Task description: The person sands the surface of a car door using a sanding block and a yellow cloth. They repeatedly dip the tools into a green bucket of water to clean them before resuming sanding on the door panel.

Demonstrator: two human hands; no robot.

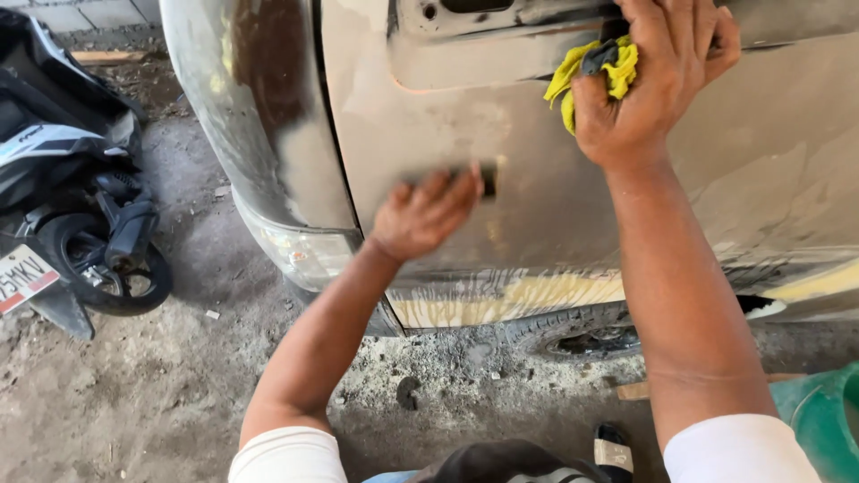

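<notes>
The head camera is looking steeply down, close to the sanded car panel (537,179) and dirt floor (179,385).

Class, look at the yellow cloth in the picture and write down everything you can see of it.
The yellow cloth is a crumpled, soft rag, bright yellow with a darker grey patch in its folds. It is bunched in the grip of the right hand, a loose end hanging out at the left. It is pressed against the dull, sanded vehicle body panel, just below a recess near the top.
</notes>
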